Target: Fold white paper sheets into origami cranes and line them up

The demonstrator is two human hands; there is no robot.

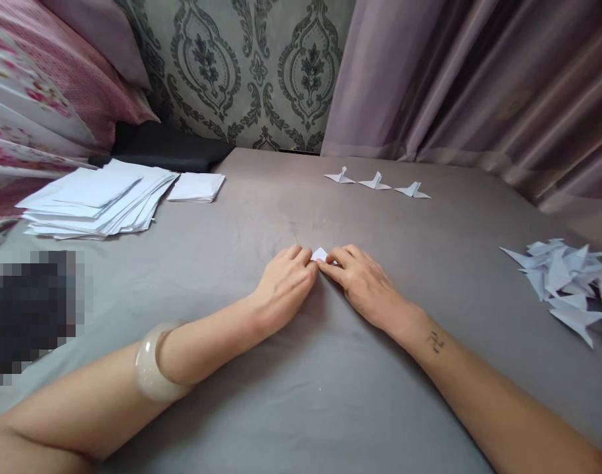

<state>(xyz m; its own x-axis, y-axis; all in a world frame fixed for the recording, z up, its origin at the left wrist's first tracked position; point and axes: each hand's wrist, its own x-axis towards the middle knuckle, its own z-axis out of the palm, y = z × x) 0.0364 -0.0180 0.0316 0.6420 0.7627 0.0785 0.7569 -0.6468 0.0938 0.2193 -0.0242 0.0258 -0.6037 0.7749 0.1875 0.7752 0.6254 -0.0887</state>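
Observation:
A small piece of folded white paper (320, 255) lies on the grey sheet, mostly covered by my fingers. My left hand (288, 283) is closed over its left side, fingers curled down. From the right, my right hand (362, 280) pinches or presses the paper's other edge with thumb and forefinger. Only a pointed tip of the paper shows between the hands, so the rest of its shape is hidden.
Three folded paper birds (376, 182) stand in a row farther back. A heap of folded paper birds (562, 270) lies at the right. Large paper sheets (98, 197) and a smaller paper stack (197, 187) sit at the left, before a black cloth (167, 146). Curtains (453, 72) hang behind.

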